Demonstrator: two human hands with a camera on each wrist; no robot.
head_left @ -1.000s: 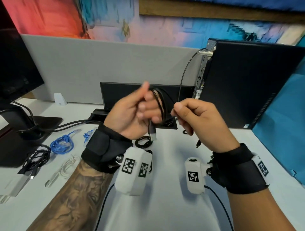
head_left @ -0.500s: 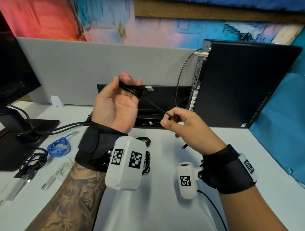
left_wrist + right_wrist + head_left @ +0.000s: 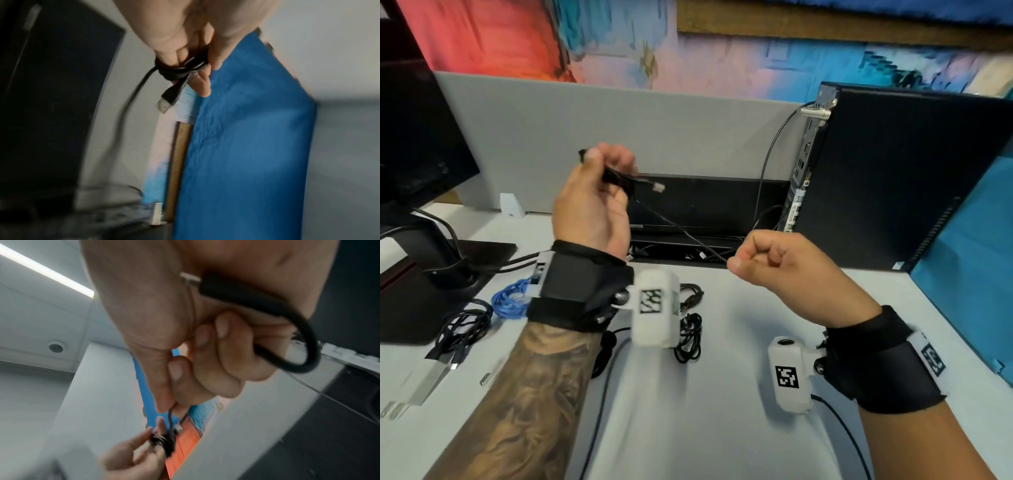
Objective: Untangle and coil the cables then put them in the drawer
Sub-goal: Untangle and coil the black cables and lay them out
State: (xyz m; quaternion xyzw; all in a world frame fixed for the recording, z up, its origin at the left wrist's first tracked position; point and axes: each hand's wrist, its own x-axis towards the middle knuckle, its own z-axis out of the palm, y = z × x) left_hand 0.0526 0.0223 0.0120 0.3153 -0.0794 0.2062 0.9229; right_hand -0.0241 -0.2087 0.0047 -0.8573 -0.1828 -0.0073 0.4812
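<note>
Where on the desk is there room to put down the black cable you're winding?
There is bare desk in front, between the two forearms, and to the right up to the blue panel. The left side is crowded: blue cable, black cable bundle, white charger. More black cables lie under the left wrist.

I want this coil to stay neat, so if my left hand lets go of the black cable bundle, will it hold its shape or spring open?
Probably springs loose: the black cable is only wound round the left hand's fingers, with no tie visible. It looks thin and floppy, since the strand sags toward the right hand. Likely light, as a pinch holds it.
</note>
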